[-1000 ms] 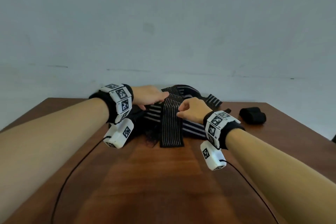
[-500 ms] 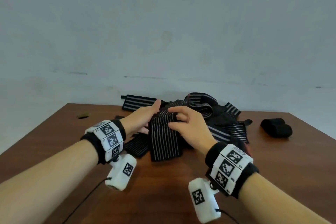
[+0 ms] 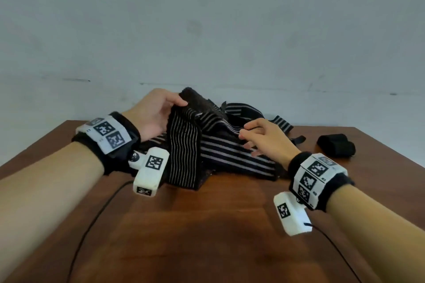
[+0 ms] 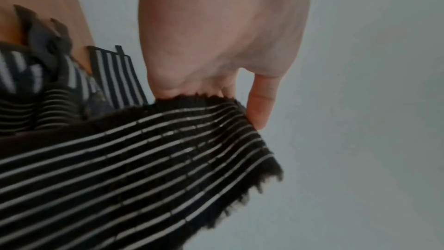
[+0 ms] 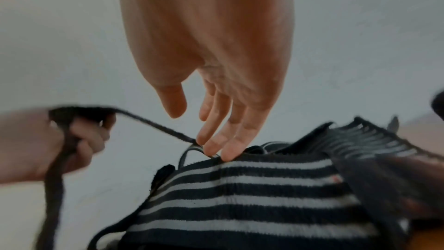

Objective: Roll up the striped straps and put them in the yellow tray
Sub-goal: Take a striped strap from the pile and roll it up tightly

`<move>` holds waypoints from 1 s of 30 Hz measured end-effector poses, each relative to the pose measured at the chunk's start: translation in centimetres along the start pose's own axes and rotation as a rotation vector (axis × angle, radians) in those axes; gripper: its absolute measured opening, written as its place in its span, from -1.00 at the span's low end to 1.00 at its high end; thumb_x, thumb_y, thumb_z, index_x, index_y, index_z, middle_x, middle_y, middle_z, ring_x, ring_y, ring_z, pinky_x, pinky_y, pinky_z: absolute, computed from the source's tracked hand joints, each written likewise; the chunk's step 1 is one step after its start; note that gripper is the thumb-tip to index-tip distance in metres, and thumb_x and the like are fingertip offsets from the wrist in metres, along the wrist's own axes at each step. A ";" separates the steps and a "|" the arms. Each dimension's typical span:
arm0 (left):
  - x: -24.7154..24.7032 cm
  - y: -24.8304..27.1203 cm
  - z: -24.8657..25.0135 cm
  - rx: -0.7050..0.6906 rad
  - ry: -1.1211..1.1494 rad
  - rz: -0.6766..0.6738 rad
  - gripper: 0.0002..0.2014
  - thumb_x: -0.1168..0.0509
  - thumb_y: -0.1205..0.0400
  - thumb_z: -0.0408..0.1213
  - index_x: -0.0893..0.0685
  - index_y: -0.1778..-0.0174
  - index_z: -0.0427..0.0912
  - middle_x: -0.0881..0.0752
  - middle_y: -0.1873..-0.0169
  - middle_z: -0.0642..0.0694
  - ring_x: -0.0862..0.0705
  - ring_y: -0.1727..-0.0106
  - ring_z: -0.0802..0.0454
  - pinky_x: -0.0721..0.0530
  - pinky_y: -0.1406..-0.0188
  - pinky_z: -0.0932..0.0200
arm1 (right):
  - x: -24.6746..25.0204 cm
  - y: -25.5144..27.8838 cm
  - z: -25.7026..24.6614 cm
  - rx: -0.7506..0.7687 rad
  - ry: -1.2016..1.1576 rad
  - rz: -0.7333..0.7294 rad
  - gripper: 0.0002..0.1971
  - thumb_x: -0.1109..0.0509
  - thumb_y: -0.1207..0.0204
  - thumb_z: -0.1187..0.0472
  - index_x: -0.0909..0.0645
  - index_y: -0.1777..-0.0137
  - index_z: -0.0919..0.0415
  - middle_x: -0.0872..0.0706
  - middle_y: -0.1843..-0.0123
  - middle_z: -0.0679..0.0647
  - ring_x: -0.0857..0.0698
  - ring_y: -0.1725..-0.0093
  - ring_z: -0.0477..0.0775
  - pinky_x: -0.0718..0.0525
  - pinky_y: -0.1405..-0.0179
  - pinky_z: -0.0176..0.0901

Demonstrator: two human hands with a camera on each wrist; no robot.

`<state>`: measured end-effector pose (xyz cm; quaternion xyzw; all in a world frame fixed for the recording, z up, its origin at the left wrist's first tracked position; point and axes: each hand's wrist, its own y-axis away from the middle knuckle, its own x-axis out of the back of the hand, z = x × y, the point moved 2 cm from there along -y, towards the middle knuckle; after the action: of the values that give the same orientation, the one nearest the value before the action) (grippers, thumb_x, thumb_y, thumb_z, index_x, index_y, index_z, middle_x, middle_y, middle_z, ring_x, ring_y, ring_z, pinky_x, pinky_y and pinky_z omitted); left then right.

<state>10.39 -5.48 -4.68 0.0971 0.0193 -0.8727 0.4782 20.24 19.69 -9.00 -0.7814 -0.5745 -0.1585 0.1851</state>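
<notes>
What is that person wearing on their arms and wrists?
Both forearms are bare, with no sleeves. The left hand and right hand are bare too. Each wrist carries a black fuzzy band bearing white panels printed with black square code markers. Under each wrist hangs a small white camera box with its own marker, trailing a thin black cable.

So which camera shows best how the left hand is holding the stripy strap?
The left wrist view: the left hand pinches the strap at its fuzzy end, close up. The head view shows the same hold from farther off. The right wrist view shows it only blurred, at the edge.
</notes>
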 end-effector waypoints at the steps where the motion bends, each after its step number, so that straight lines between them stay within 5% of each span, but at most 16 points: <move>1: -0.3 0.3 1.0 -0.031 0.007 0.010 -0.88 -0.23 -0.54 -0.43 -0.63 0.10 -0.20 -0.69 0.21 -0.11 -0.69 0.23 -0.05 -0.67 0.02 0.06 | -0.2 -0.4 0.0 0.026 0.043 -0.014 -0.61 -0.46 -0.70 0.05 -0.53 -0.46 0.10 -0.84 -0.13 0.03 -0.86 0.00 0.02 -0.86 -0.09 0.11; 6: -1.2 2.1 3.1 -0.054 -0.193 0.012 -0.67 -0.03 -0.54 -0.47 -0.61 0.44 -0.18 -0.62 0.44 -0.09 -0.59 0.45 -0.04 -0.62 0.43 0.27 | -4.1 -2.1 -2.3 0.165 0.097 -0.204 -0.06 -0.56 -0.61 0.17 -0.03 -0.82 -0.14 -0.81 -0.29 0.08 -0.83 -0.17 0.05 -0.84 -0.11 -0.02; 9: -0.8 3.4 2.7 -0.010 -0.280 -0.028 -0.69 -0.06 -0.33 -0.48 -0.65 0.60 -0.15 -0.65 0.49 -0.07 -0.63 0.48 -0.03 -0.61 0.46 0.29 | -6.7 -3.2 -4.2 0.167 0.109 -0.296 -0.02 -0.55 -0.62 0.22 0.04 -0.84 -0.10 -0.69 -0.42 0.16 -0.75 -0.34 0.08 -0.83 -0.14 0.01; 11: 0.4 4.4 2.7 -0.009 -0.245 -0.031 -0.84 -0.16 -0.13 -0.38 -0.65 0.55 -0.18 -0.68 0.40 -0.14 -0.65 0.31 -0.14 -0.64 0.13 0.11 | -7.8 -4.7 -4.7 0.174 0.181 -0.267 -0.06 -0.55 -0.63 0.14 -0.01 -0.84 -0.04 -0.64 -0.46 0.15 -0.71 -0.38 0.15 -0.81 -0.16 0.08; 14: 3.1 5.3 3.3 -0.036 -0.252 0.025 -0.65 -0.29 -0.01 -0.35 -0.65 0.27 -0.29 -0.64 0.17 -0.27 -0.57 0.06 -0.26 -0.49 -0.18 -0.14 | -9.1 -6.1 -4.8 0.158 0.286 -0.237 -0.18 -0.49 -0.65 -0.07 -0.16 -0.81 0.04 -0.66 -0.45 0.12 -0.75 -0.25 0.17 -0.73 -0.05 -0.02; 17: 4.8 6.2 4.2 -0.084 -0.260 0.100 -0.77 -0.23 -0.25 -0.34 -0.70 0.24 -0.29 -0.70 0.19 -0.28 -0.63 0.11 -0.23 -0.58 -0.08 -0.06 | -10.4 -5.6 -5.6 0.199 0.345 -0.153 -0.43 -0.44 -0.68 -0.08 -0.49 -0.59 0.17 -0.76 -0.28 0.12 -0.77 -0.16 0.11 -0.67 -0.21 -0.05; 20: 6.7 6.5 4.3 -0.071 -0.266 0.122 -0.66 -0.19 -0.38 -0.34 -0.68 -0.01 -0.37 -0.80 0.06 -0.36 -0.75 0.02 -0.24 -0.63 -0.20 -0.09 | -12.4 -3.5 -6.6 0.319 0.433 -0.257 -0.69 -0.47 -0.66 0.07 -0.71 -0.36 0.12 -0.81 -0.23 0.06 -0.78 -0.24 0.10 -0.66 -0.29 -0.13; 24: 7.9 6.8 3.5 -0.065 -0.305 0.206 -0.86 -0.24 -0.62 -0.31 -0.69 0.16 -0.21 -0.80 0.22 -0.14 -0.78 0.16 -0.07 -0.64 0.02 0.07 | -16.1 -1.6 -5.7 0.534 1.034 -0.439 -0.36 -0.48 -0.57 0.28 -0.44 -0.66 0.09 -0.49 -0.63 0.11 -0.55 -0.51 0.20 -0.65 -0.35 0.05; 27: 8.8 6.8 2.7 -0.064 -0.296 0.276 -0.89 -0.37 -0.63 -0.24 -0.75 0.17 -0.14 -0.77 0.23 -0.07 -0.71 0.16 0.00 -0.61 0.02 0.10 | -17.0 -2.3 -5.1 0.667 1.412 -0.283 -0.49 -0.43 -0.65 0.17 -0.52 -0.60 0.00 -0.47 -0.62 0.11 -0.42 -0.56 0.25 -0.51 -0.37 0.07; 30: 9.5 6.9 2.2 -0.085 -0.259 0.337 -0.91 -0.38 -0.65 -0.21 -0.74 0.10 -0.12 -0.77 0.22 -0.03 -0.70 0.17 0.05 -0.60 0.14 0.15 | -15.9 -3.5 -6.0 0.560 1.262 -0.131 -0.72 -0.31 -0.75 0.14 -0.73 -0.35 -0.14 -0.74 -0.32 0.04 -0.63 -0.36 0.18 -0.54 -0.13 -0.03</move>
<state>10.85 -17.34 -3.90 -0.0342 -0.0222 -0.7840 0.6194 12.13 4.50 -10.64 -0.4265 -0.4221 -0.4393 0.6685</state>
